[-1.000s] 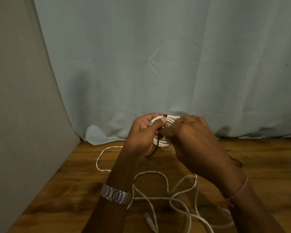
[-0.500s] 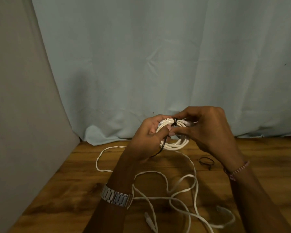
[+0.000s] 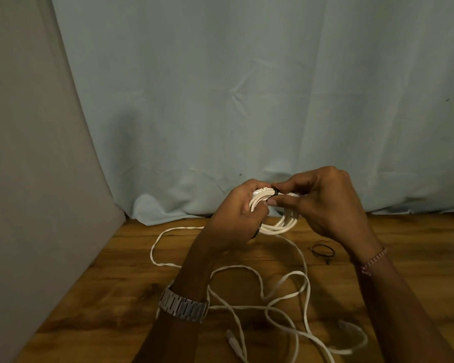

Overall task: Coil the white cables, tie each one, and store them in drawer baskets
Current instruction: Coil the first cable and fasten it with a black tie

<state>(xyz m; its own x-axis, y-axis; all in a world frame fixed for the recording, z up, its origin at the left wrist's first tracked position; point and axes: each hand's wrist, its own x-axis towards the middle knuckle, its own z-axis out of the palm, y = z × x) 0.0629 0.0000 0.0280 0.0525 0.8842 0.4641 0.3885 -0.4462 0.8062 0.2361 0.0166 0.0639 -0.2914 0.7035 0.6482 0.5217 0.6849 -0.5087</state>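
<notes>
Coil (image 3: pixel 274 217) was held in the air above the table (image 3: pixel 116 284), in front of the curtain (image 3: pixel 247 100), between both hands. Left hand (image 3: pixel 236 218) was closed around the coil's left side, fingers wrapped over the bundled turns. Right hand (image 3: pixel 328 203) had thumb and forefinger pinched shut at the coil's top edge, on a black tie (image 3: pixel 275 192) that crossed the bundle there. The tie's tail appeared to hang down behind the left palm; a dark strip showed below it (not certain it is the same piece).

Key relation: the tie sat on the uppermost arc of the coil, directly at the right fingertips, and ran across the turns, roughly at right angles to the way the cable ran at that point. The coil's ring faced partly toward the camera, its lower arc hanging free below both hands. The right hand was the one on the tie; the left only steadied.

Judgement: tying step in hand, not finished. Tightening likely calls for a pull on the tie while the left hand holds the turns together; a loose hold could let the turns spring apart.

More white cable (image 3: pixel 286 289) lay loose in loops on the table beneath the wrists. A spare tie (image 3: pixel 323 251) lay just right of it. No drawer baskets in view.
</notes>
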